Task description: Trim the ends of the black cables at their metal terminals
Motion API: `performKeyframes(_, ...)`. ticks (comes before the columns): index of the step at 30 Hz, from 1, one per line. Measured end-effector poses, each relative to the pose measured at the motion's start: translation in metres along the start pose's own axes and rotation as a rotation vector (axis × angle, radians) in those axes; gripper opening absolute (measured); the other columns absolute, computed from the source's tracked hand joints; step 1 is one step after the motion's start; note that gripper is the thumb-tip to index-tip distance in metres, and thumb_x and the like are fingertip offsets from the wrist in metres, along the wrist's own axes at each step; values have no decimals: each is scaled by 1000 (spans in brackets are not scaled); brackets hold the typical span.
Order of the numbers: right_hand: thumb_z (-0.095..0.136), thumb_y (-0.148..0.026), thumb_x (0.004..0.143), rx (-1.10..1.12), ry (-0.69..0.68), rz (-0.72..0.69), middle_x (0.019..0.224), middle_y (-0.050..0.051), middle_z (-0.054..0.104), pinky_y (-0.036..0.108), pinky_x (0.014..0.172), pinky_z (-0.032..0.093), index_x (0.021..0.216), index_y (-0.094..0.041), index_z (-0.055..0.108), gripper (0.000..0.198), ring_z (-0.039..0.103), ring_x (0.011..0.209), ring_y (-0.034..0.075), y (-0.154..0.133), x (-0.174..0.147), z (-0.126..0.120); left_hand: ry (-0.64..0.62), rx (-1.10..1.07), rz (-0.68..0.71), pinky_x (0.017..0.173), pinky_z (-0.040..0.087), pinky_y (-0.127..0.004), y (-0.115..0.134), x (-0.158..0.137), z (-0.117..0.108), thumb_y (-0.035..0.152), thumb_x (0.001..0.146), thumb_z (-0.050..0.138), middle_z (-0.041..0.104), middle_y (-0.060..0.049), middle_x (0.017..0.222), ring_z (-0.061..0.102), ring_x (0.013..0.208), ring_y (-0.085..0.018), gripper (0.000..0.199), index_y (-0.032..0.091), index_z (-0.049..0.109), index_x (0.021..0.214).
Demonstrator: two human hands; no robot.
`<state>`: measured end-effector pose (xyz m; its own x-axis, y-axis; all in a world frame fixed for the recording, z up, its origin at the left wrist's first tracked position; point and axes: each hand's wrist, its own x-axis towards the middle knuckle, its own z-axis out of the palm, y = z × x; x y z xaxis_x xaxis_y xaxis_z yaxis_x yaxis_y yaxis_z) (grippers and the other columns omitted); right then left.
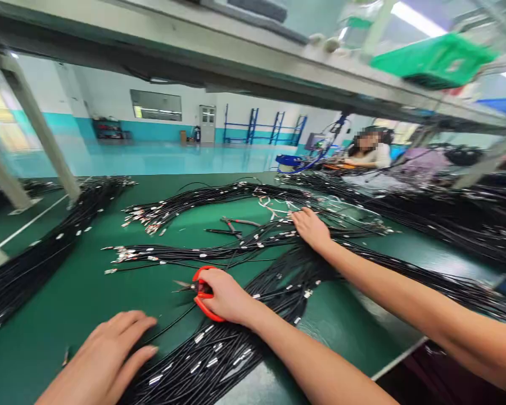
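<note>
a green tabletop, smooth and faintly glossy, is spread with long, slender black cables. the person's left hand is at the lower left, palm down, fingers loosely extended and thumb standing well apart. one thin cable runs toward the gap between thumb and fingers; whether they touch it cannot be told.

the right hand, near the middle, has its fingers curled around red-handled scissors — rounded loops, slim pointed metal blades aimed left and slightly parted. beneath its wrist lies a thick bundle of black cables, fanned toward the lower edge and dotted with small white tags.

farther off, another person's hand reaches in from the right onto the cables; its grip is unclear. just left of it are pliers and a thin black tool; beyond, white strips curl loosely. overhead runs a pale shelf beam, with a boxy green crate at the right.
</note>
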<state>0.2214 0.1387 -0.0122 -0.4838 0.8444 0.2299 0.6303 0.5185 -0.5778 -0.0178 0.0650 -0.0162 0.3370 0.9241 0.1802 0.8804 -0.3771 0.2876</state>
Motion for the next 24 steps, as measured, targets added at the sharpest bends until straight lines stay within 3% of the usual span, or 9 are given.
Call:
performKeyframes(3,58,-8,65,15,0,10,66,-2,52,21,56,36,67,-18,49,14,46,61,11,-1,-1,0,-179,-34,34,90,44,-37,30,23,-3,32,84,40,58,-5,113,53,104,-23,33,25,58,111)
performKeyframes(6,59,-9,66,15,-7,15,68,-1,53,21,56,36,69,-18,49,14,46,61,11,-3,-2,1,-248,-38,45,88,43,-38,53,47,0,19,83,38,59,-9,107,53,101,-23,32,20,59,107)
performKeyframes(9,59,-10,67,18,-10,27,68,-1,53,21,56,37,67,-18,47,15,46,61,11,-2,-2,2,-299,-50,21,84,44,-36,60,56,7,11,79,39,59,-9,104,55,98,-23,31,20,60,100)
performKeyframes(14,57,-15,69,117,38,65,68,-1,54,22,58,39,67,-19,47,12,48,62,12,-2,-1,-2,-261,-154,-34,76,43,-32,53,55,12,11,80,36,61,-7,91,58,86,-20,30,20,62,93)
performKeyframes(19,51,-18,74,227,207,120,72,-1,55,24,67,41,70,-19,48,5,51,68,12,4,0,-33,-247,-307,-66,70,41,-26,35,61,6,16,78,43,62,-1,78,56,75,-16,21,20,63,74)
performKeyframes(21,53,-19,73,203,146,147,76,0,57,26,70,42,74,-19,50,2,53,72,13,9,-2,-48,-262,-356,-68,68,40,-25,27,63,2,17,76,43,63,0,78,55,73,-15,21,19,63,72)
performKeyframes(24,52,-14,72,120,-61,125,86,2,59,29,76,42,81,-19,53,11,54,81,15,14,-5,-56,-341,-438,-96,63,40,-24,13,65,-5,21,77,40,63,-1,75,55,66,-14,23,17,63,74)
